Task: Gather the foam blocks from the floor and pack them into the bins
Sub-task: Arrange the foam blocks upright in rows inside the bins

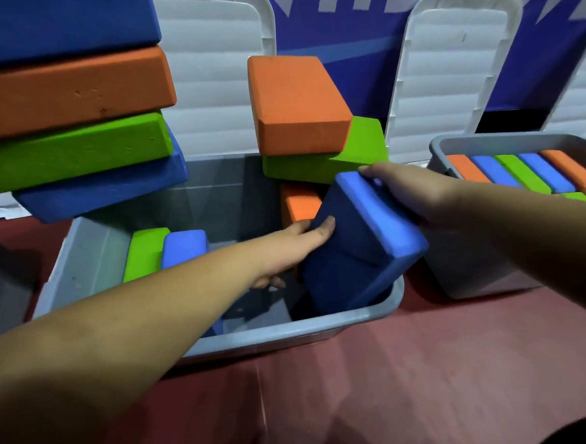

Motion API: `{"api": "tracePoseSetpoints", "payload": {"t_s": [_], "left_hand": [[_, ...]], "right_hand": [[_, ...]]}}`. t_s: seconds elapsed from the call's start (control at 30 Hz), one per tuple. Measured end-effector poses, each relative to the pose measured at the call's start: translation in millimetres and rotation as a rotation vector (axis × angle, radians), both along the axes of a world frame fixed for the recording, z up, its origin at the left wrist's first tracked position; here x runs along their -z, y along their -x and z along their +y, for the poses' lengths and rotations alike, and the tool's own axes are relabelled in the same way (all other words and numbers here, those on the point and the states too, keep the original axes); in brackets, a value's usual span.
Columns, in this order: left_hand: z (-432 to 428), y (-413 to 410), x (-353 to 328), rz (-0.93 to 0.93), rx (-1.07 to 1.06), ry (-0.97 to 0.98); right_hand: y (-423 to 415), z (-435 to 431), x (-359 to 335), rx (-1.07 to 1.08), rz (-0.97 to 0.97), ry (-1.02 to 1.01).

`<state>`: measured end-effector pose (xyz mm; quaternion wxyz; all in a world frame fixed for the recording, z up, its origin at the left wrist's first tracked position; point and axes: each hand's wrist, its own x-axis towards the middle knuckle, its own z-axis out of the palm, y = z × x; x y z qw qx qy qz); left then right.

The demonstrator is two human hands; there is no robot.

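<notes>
Now, item in hand: one blue block (362, 248), held tilted over the near right corner of the grey bin (291, 330), its lower end inside the walls and its upper end above the rim.

Left hand (296, 245): thumb laid on the block's broad dark face, fingers curled round its left edge from beneath.

Right hand (410, 194): fingers hooked over the upper end, gripping it (thumb not visible).

Handling note: it is probably best to swing the upper end upright and slide the block down against the right wall, so it stands on edge like its neighbours. Foam gives, so a firm push should seat it without harm.

Also in the bin: a green block (142, 251) and a pale blue block (183, 245), on edge at the left wall; an orange block (301, 204) just behind the one held.

In the way: an orange-on-green pair (298, 108) perched at the back right, just above the right hand, which may tip if knocked. A stack of four (68, 98) looms at the left, close to the person's head (what holds it up cannot be told).

Surroundings: a second bin (460, 280) to the right, packed with a row of blocks; two white lids (215, 89) leaning on the wall; a red floor (363, 389).
</notes>
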<state>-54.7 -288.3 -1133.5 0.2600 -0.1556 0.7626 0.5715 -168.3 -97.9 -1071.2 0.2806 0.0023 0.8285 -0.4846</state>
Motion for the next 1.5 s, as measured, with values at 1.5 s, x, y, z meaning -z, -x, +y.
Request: {"api": "tracePoseSetpoints", "payload": {"t_s": [1.5], "left_hand": [[19.6,22.8,67.0,-0.145,-0.163,-0.421]], "right_hand": [[30.0,-25.5,42.3,-0.844,0.508,-0.775]]}}
